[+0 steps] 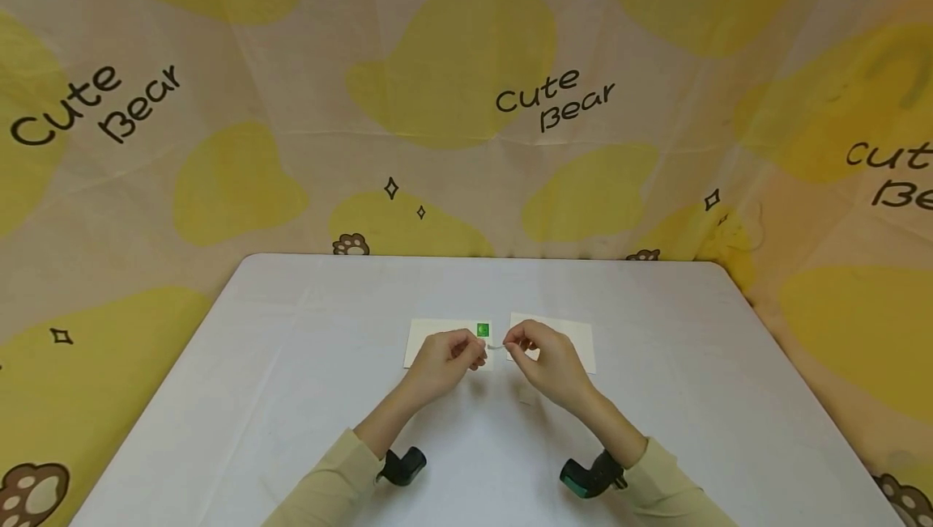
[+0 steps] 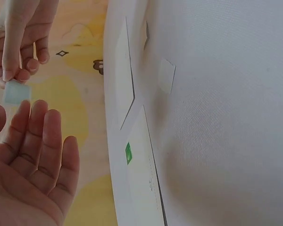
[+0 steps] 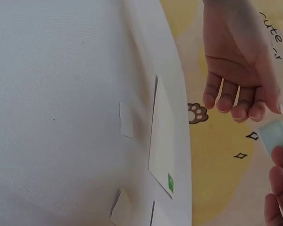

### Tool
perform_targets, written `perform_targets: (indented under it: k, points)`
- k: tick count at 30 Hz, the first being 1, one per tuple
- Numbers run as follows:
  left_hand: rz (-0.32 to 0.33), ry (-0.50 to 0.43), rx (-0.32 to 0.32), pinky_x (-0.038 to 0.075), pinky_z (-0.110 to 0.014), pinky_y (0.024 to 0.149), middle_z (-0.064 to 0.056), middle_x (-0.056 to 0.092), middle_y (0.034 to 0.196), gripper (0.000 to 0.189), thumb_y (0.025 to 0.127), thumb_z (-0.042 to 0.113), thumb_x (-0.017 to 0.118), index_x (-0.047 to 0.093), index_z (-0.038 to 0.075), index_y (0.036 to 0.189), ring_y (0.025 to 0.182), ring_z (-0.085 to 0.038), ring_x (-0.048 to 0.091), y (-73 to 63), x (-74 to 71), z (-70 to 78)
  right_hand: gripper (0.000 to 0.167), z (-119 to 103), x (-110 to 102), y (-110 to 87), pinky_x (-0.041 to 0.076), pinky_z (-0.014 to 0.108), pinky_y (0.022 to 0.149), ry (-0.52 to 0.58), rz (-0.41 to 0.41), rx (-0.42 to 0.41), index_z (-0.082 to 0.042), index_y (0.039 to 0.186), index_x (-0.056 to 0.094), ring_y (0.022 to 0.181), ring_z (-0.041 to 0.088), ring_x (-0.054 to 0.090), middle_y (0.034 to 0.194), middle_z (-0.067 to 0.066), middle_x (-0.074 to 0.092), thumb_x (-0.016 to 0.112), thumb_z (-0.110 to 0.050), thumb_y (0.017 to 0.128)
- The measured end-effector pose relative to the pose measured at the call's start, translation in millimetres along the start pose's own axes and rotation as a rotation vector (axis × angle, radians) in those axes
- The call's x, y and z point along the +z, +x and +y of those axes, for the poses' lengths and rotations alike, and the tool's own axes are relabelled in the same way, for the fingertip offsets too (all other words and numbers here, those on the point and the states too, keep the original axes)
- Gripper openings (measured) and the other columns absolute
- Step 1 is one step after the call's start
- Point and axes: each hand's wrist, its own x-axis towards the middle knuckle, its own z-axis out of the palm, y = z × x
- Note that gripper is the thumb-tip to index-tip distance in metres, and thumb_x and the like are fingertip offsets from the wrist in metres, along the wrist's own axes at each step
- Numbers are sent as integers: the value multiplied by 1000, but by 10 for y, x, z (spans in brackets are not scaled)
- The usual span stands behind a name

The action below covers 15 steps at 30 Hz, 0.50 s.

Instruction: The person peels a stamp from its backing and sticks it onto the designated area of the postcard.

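Observation:
A small pale green-white square piece point(image 2: 17, 92), thin like a sticker, is pinched between the thumb and fingers of my right hand point(image 1: 551, 361). My left hand point(image 1: 442, 361) faces it, with its fingertips close to the square's edge. In both wrist views its thumb and index finger look apart; whether they touch the square is unclear. Below the hands lie two cream envelopes. The left envelope point(image 1: 430, 333) bears a green stamp point(image 1: 483, 329) at its upper right corner. No stamp shows on the visible part of the right envelope point(image 1: 579, 338), which the right hand partly covers.
A small white paper scrap point(image 1: 526, 395) lies on the white table point(image 1: 291, 397), between the wrists. Another pale scrap point(image 3: 121, 207) lies nearby in the right wrist view. A patterned curtain point(image 1: 437, 74) hangs behind the table's far edge.

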Motion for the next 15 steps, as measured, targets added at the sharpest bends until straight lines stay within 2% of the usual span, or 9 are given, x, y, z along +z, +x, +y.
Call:
perform_targets:
  k: [4,7,11,15]
  points:
    - [-49,-66,-57,55,-42,71,-5,66,75,29,95,23,51,65,5,78,72,-21,65,10,13,-4,18,20,18,-17,49,21,61,-30,35,-91,-13,86,62,71,4,53,79,-7,61,70,-1,77]
    - [-62,-107,-82,55,-42,71,-7,67,77,28,95,22,52,66,2,81,73,-19,65,13,19,-1,18,21,27,-23,48,19,61,-39,48,-127,-12,86,62,72,6,55,80,-5,61,71,0,76]
    - [-52,-134,-85,55,-41,72,-10,68,81,22,93,17,55,66,0,87,75,-18,65,12,10,16,19,18,28,-28,49,20,63,-47,55,-131,-12,86,62,73,7,56,81,-5,62,71,0,75]
    - [-35,-109,-86,54,-43,72,-10,68,81,17,90,14,57,66,1,88,73,-13,63,11,-7,37,20,25,28,-30,49,20,64,-43,57,-126,-12,86,62,74,7,56,82,-5,62,72,0,75]
